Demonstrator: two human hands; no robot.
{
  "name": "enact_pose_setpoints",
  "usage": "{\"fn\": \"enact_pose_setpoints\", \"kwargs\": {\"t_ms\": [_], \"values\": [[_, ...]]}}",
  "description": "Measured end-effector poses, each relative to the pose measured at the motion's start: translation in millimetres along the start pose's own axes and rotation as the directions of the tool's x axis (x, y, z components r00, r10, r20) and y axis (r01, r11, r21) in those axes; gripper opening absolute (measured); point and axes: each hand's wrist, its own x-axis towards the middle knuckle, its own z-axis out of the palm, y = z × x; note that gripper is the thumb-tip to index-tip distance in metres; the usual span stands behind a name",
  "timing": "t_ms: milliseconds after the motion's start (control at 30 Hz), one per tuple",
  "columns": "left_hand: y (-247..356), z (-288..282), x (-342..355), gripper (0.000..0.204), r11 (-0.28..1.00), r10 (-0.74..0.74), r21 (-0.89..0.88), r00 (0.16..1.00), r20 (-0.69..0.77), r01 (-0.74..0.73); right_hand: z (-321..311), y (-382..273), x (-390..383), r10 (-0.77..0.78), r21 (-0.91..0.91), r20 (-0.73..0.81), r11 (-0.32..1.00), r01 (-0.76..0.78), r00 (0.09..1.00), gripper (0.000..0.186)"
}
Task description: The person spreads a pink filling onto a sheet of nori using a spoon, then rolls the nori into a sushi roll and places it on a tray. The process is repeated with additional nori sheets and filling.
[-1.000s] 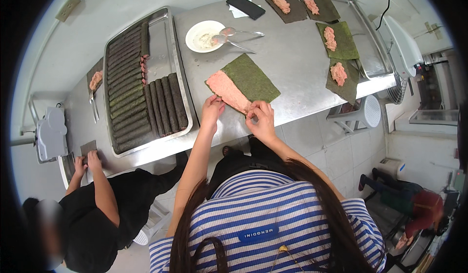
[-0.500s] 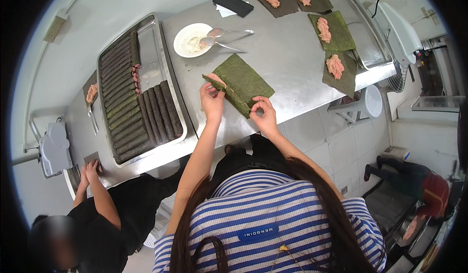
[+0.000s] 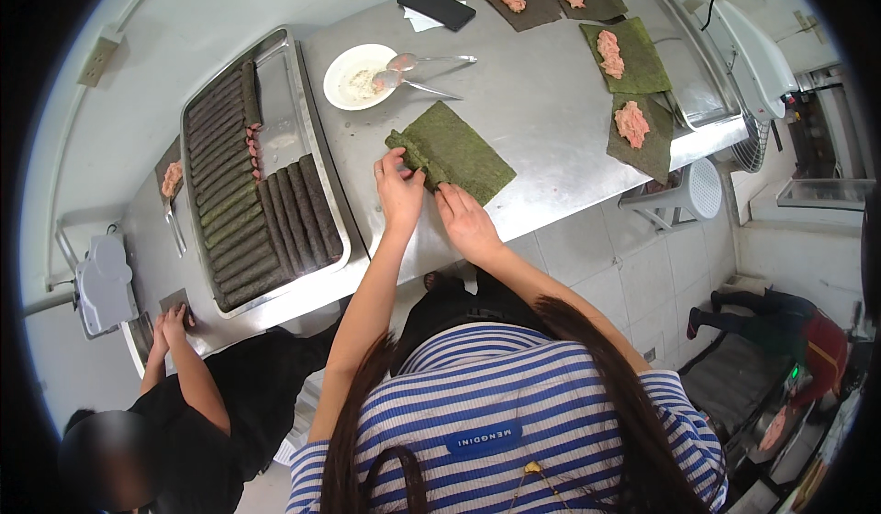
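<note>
On the steel table in front of me lies a green seaweed sheet (image 3: 470, 154), its near-left edge folded over into a partial roll. My left hand (image 3: 399, 193) has its fingers curled on the left part of that folded edge. Lower along the same roll, my right hand (image 3: 468, 225) presses with fingers held together, the thumb mostly hidden. The pink filling is covered by the fold. Just beyond the sheet, two metal spoons (image 3: 424, 90) rest with their bowls on a white bowl (image 3: 341, 87) holding some pale residue.
A metal tray (image 3: 312, 133) of dark seaweed rolls stands left. Several seaweed sheets topped with pink paste (image 3: 610, 53) lie at the right, near another tray (image 3: 716, 101). A black phone (image 3: 437, 7) is at the back. A co-worker's hands (image 3: 170, 324) are lower left; a stool (image 3: 702, 191) stands right.
The seaweed edge has been folded over the pink filling, which showed before. My right hand has moved left from the sheet's lower corner and laid its fingers on the roll.
</note>
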Motion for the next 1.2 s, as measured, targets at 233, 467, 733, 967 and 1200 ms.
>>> {"fn": "enact_pose_setpoints", "kwargs": {"t_ms": [233, 467, 733, 967, 1200], "values": [[3.6, -28.3, 9.9, 0.04, 0.839, 0.376, 0.327, 0.898, 0.23, -0.435, 4.2, 3.5, 5.4, 0.156, 0.193, 0.025, 0.968, -0.158, 0.987, 0.042], [-11.8, -32.8, 39.9, 0.041, 0.604, 0.566, 0.364, 0.703, 0.432, -0.709, 12.3, 7.6, 12.8, 0.267, 0.248, 0.023, 0.932, -0.264, 0.963, 0.04], [6.4, -45.1, 49.0, 0.035, 0.463, 0.475, 0.293, 0.513, 0.715, -0.837, -11.2, 28.3, 5.9, 0.291, 0.371, 0.173, 0.866, -0.336, 0.941, 0.043], [7.9, -57.1, -7.7, 0.036, 0.559, 0.403, 0.289, 0.559, 0.725, -0.778, -35.4, 17.7, -5.8, 0.186, 0.25, 0.215, 0.939, -0.238, 0.959, 0.04], [9.3, -63.3, -12.0, 0.033, 0.571, 0.387, 0.274, 0.548, 0.741, -0.774, -12.0, 17.1, -11.4, 0.129, 0.173, 0.182, 0.972, -0.161, 0.975, 0.029]]}}
